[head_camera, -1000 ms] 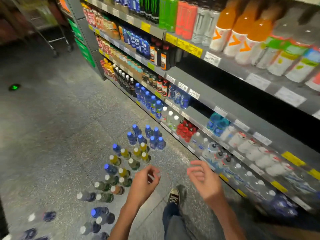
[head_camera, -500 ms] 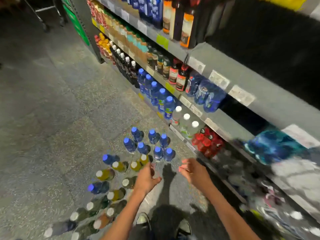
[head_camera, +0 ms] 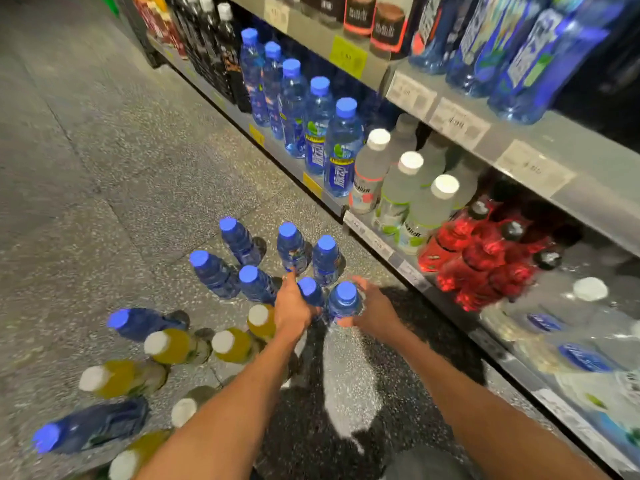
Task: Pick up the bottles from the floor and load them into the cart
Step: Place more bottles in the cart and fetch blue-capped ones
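A speckled grey floor ran along the aisle. To the right stood store shelving with pale price tags along its edges. On the lowest shelf stood a row of blue-capped water bottles, then white-capped pale bottles, then red drinks with black caps, and further on blurred clear bottles. Dark bottles filled the far end. The shelf above held blue bottles and dark jars.

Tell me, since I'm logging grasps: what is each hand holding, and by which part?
Left hand grips a blue-capped bottle around its upper body; right hand grips another blue-capped bottle likewise.
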The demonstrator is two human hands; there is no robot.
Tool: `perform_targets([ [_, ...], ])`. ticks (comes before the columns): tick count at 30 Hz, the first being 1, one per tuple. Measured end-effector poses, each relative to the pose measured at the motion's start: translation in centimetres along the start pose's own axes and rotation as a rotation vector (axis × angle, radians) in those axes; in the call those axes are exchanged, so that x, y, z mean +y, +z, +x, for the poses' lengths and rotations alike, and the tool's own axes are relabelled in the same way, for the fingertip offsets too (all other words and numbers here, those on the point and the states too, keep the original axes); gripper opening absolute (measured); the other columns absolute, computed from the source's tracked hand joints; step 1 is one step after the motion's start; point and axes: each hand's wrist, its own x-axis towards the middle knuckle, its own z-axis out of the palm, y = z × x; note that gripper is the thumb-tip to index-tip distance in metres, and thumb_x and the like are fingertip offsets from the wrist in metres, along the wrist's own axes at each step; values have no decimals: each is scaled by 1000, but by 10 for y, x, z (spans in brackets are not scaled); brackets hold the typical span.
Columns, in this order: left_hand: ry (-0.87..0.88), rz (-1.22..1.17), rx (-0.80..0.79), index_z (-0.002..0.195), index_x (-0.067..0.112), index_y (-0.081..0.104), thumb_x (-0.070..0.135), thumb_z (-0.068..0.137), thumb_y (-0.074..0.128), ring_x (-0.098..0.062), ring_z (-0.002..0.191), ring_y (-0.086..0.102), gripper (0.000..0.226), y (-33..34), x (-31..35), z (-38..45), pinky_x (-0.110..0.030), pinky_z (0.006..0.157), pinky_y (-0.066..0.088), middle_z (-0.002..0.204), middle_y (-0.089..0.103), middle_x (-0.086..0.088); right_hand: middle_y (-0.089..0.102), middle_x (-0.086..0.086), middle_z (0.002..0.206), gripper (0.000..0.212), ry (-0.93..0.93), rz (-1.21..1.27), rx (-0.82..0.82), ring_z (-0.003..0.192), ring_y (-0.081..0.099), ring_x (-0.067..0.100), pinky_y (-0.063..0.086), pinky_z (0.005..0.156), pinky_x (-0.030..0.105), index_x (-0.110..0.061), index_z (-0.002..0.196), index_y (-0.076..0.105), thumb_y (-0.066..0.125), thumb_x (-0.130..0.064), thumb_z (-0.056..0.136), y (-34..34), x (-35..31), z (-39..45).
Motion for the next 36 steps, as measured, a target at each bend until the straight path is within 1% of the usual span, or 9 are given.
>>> perform_targets([
  [3, -4, -52, 53, 117, 10, 58, 1, 60, 85, -22, 100, 63, 64, 12, -11, 2, -34, 84, 51, 110, 69, -7, 71, 0, 103, 60, -27, -19, 21, 94, 67, 18, 51, 81, 30, -12, 116, 64, 92, -17, 63, 13, 9, 14],
  [7, 13, -52, 45, 106, 14, 61, -3, 55, 84, -14, 85, 60, 59, 4, -3, -9, -33, 74, 56, 95, 70, -2, 74, 5, 91, 47, -8, 57, 117, 81, 62, 9, 50, 72, 31, -10, 104, 70, 90, -9, 62, 13, 9, -2],
  [11, -8, -101, -2, 94, 8, 60, -14, 61, 76, -12, 77, 50, 43, -26, 35, -50, -10, 50, 42, 86, 65, -3, 74, -5, 93, 62, 88, 161, 191, 81, 61, -1, 48, 72, 10, -18, 115, 70, 92, -5, 59, -26, -24, -60],
  [15, 73, -52, -85, 98, 11, 61, -2, 48, 90, -13, 82, 58, 59, -83, 109, -118, -27, 67, 52, 91, 69, -1, 73, -7, 106, 64, 138, 172, 224, 96, 65, 1, 42, 76, -1, -21, 125, 67, 90, -6, 66, -97, -100, -144],
  [18, 78, -77, -130, 101, 12, 63, -1, 50, 90, -14, 83, 61, 59, -133, 178, -180, -16, 64, 52, 95, 71, -3, 74, -6, 111, 64, 161, 198, 287, 101, 65, 2, 46, 79, 4, -24, 125, 68, 89, -9, 67, -156, -169, -217],
  [22, 193, -31, -169, 106, 24, 63, 18, 50, 96, -14, 86, 66, 66, -207, 267, -265, -31, 73, 56, 98, 69, 5, 75, -16, 107, 68, 191, 288, 355, 103, 69, 3, 56, 90, 28, -33, 124, 68, 92, -18, 63, -233, -264, -320],
  [26, 361, -43, -229, 108, 32, 63, 28, 57, 94, -10, 91, 62, 59, -273, 348, -336, -27, 75, 54, 105, 67, 10, 74, -20, 106, 67, 189, 325, 495, 102, 69, 1, 55, 88, 23, -30, 122, 70, 95, -14, 62, -292, -346, -412],
  [30, 574, -38, -367, 111, 25, 65, 24, 59, 94, -7, 91, 56, 60, -312, 410, -395, -8, 75, 40, 105, 60, 5, 76, -15, 106, 67, 216, 393, 645, 103, 70, 4, 58, 89, 29, -28, 122, 70, 95, -16, 62, -324, -396, -489],
  [36, 800, -59, -508, 118, 16, 66, 21, 56, 96, -14, 98, 59, 69, -339, 479, -478, -10, 85, 44, 111, 62, 1, 74, -13, 112, 65, 231, 442, 908, 108, 69, 9, 58, 90, 36, -26, 125, 68, 95, -20, 66, -346, -441, -601],
])
